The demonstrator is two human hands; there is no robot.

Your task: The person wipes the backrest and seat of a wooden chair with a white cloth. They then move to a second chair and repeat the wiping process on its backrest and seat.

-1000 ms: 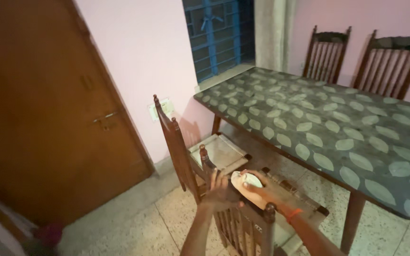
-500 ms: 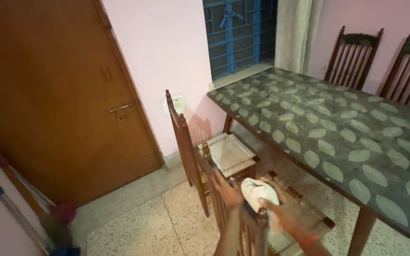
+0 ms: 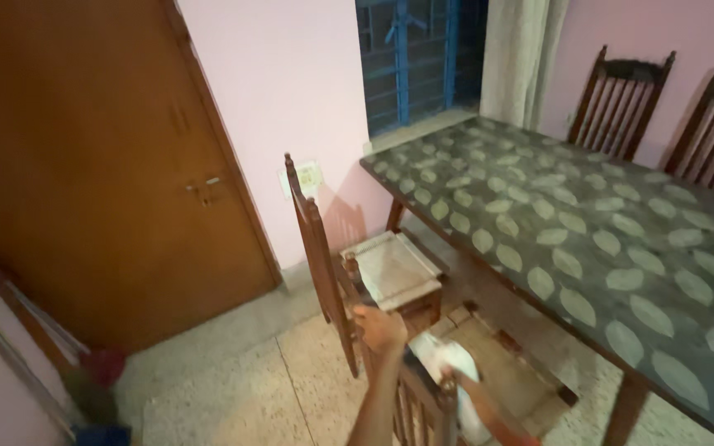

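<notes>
My left hand [image 3: 379, 328] is closed over the top rail of a dark wooden chair [image 3: 411, 388] right below me. My right hand [image 3: 462, 386] sits lower, mostly hidden behind that chair's back, and grips a white cloth [image 3: 448, 363] bunched against the chair. A second wooden chair [image 3: 324, 248] with a pale seat [image 3: 394, 268] stands just beyond, tucked toward the table.
A long table [image 3: 588, 231] with a grey leaf-patterned cover fills the right side, with two more chairs [image 3: 621, 99] behind it. A brown door [image 3: 109, 165] is on the left, a blue-barred window [image 3: 419, 58] and curtain ahead, broom handles [image 3: 10, 330] at far left.
The view has swung left and up. My left hand has moved onto the chair's top rail, and the white cloth has dropped lower behind the chair back.
</notes>
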